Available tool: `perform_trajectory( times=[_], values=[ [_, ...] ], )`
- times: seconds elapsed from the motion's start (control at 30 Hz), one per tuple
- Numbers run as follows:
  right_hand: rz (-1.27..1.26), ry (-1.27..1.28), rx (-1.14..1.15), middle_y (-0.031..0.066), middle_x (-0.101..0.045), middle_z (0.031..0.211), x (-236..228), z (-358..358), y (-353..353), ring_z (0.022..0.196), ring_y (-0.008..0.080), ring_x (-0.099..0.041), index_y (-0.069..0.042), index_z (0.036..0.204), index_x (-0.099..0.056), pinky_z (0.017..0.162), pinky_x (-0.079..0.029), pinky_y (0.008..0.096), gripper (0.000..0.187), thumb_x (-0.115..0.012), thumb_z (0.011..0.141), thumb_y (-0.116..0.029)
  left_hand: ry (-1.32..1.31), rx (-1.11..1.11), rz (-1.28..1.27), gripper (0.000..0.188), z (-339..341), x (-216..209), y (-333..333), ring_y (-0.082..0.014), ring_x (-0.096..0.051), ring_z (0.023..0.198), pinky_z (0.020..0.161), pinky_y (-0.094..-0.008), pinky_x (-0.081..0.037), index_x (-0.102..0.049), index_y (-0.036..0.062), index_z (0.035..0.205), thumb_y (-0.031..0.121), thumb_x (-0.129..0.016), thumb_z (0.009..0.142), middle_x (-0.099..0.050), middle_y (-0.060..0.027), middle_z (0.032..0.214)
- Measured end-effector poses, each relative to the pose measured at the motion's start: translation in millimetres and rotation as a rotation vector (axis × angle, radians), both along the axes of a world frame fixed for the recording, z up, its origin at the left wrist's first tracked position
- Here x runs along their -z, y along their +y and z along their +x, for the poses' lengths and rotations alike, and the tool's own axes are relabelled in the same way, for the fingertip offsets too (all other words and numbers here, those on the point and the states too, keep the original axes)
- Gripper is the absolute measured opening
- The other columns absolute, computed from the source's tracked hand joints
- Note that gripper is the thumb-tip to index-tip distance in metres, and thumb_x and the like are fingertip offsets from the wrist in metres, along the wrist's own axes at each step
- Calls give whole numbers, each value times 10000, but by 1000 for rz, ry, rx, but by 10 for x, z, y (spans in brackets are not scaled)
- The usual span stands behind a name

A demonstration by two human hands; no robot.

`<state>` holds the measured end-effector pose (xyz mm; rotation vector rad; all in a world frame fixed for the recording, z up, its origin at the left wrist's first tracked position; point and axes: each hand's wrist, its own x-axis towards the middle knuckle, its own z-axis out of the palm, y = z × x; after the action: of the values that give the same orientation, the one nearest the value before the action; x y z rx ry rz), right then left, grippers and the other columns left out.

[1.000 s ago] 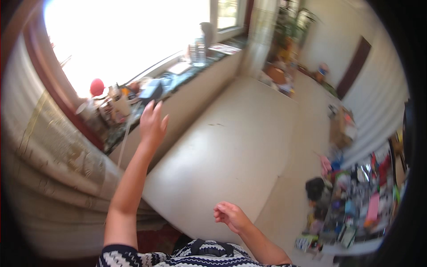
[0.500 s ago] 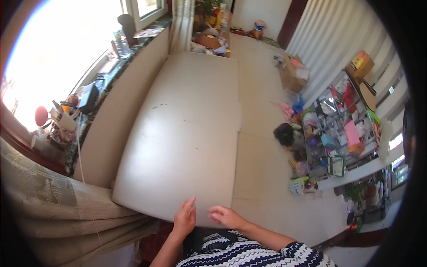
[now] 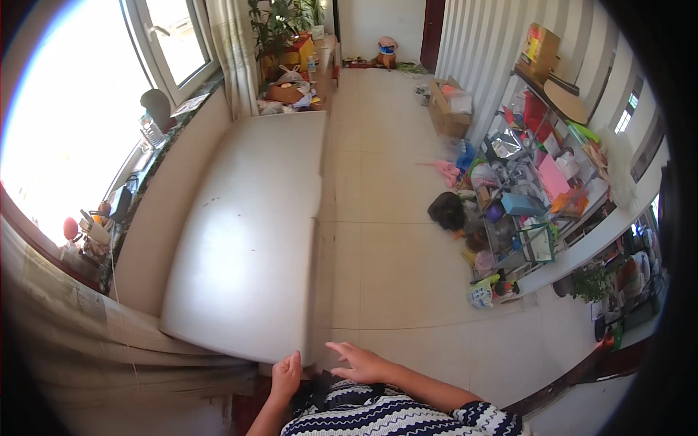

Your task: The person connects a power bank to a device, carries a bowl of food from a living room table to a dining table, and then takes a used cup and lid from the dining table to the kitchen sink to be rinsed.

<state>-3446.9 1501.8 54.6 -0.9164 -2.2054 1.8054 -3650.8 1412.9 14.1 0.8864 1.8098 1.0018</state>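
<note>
Left hand (image 3: pixel 286 376): low at the near edge of the table (image 3: pixel 240 240), back of the hand uppermost, fingers seemingly curled in, thumb side raised. Grip or contact on the edge: cannot tell. Right hand (image 3: pixel 362 365): just beyond the table's near right corner, above the lap side, fingers spread apart and extended leftward, palm bare as far as visible. Both hands apart from each other. Forearms bare; shirt (image 3: pixel 378 416) of dark and white wavy bands.

Table: left of centre, lengthwise along the wall under the window. Flat, smooth, off-white top with a soft sheen; rounded near corners; shallow step partway along the right edge; a few small dark marks on the surface.

Left side: sill (image 3: pixel 148 166) of dark, mottled, stone-like finish. On the sill, a clear ribbed bottle (image 3: pixel 151 133), and farther toward the near end a round red ball (image 3: pixel 70 229) among small containers. Below, curtain (image 3: pixel 80 320) of pale cloth in loose folds, with a thin cord hanging in front.

Right side: floor (image 3: pixel 392 269) of glossy cream tiles with straight joints, bent by the lens. Farther along, an open carton (image 3: pixel 441 116) of brown board, near a wall (image 3: pixel 494 58) with vertical ribs. Next, a crowded rack (image 3: pixel 531 80), including a flat pink sheet (image 3: pixel 554 176) and a light-blue box (image 3: pixel 522 203). On the floor just beside, a rounded black bundle (image 3: pixel 446 211).
</note>
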Motion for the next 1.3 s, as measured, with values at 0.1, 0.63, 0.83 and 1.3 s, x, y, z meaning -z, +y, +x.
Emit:
perform_trajectory(
  times=[0.1,0.63,0.83,1.3],
  values=[
    [96,-186,139,242,-464,1246,234,944,-78,1051,328,-561,-57,1360,-327,879,-459,381,666,-630,822,-306,-69,115,48,445,701,74,98,-79,-402,545,493,-279,-361,-481,6,622,303,-473,953,-428,-12,533],
    [-331,671,967,171,-549,1139,231,3957,-1185,1090,233,-520,49,1167,-467,929,-407,334,578,-408,917,-469,-314,2043,247,323,4608,-448,743,-288,-616,777,727,-378,-476,-634,17,860,333,-570,850,-639,-150,843],
    [-246,562,1154,156,-587,1029,-254,4428,-973,965,211,-558,72,1093,-507,875,-427,308,533,-369,902,-405,-79,2281,263,326,5576,-571,885,-249,-625,739,690,-329,-478,-664,26,739,324,-579,840,-641,-124,702],
    [-257,1364,1607,126,-597,976,440,6483,-1393,973,189,-561,-27,1097,-537,858,-458,314,575,-326,921,-532,-897,2141,-465,263,8252,-1347,1177,-184,-618,792,700,-295,-474,-642,60,966,280,-513,904,-642,-75,786]
  ],
)
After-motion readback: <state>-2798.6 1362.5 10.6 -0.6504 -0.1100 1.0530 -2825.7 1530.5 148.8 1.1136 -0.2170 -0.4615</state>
